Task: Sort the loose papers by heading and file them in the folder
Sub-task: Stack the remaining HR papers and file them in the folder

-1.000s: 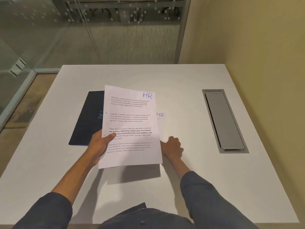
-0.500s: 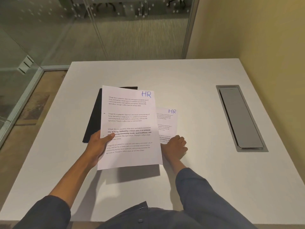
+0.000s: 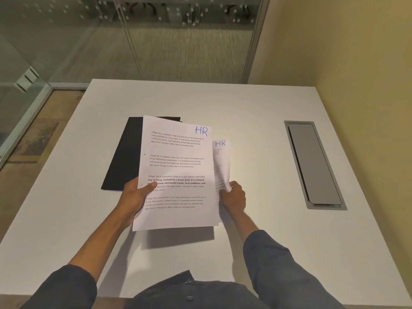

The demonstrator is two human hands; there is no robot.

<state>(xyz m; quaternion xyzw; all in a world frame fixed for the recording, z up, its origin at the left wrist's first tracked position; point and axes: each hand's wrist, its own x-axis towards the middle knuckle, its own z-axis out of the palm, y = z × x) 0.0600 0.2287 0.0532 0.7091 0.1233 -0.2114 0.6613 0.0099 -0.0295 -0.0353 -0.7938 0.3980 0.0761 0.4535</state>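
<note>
The left hand (image 3: 133, 196) holds a printed sheet (image 3: 178, 172) by its left edge, thumb laid across the front of the page and the other fingers hidden behind it. The sheet is raised off the table (image 3: 256, 121) and tilted toward the camera, and it throws a shadow on the tabletop near the front edge. It carries four blocks of typed text and a blue handwritten "HR" in its top right corner.

The right hand (image 3: 234, 197) grips a second sheet (image 3: 221, 161), fingers curled round its lower part just beside the right edge of the first page. This second sheet curves upward, lies mostly behind the first, and shows its own blue "HR" at the top. Whether its far end touches the table cannot be told.

A dark folder (image 3: 123, 157) lies flat and closed on the table, left of centre, its right part hidden behind the raised sheet. The left hand is just above the folder's near corner; the right hand is well apart from it.

A grey cable hatch (image 3: 314, 163) is set into the table toward the right edge. Dark sleeves cover both forearms near the front edge.
</note>
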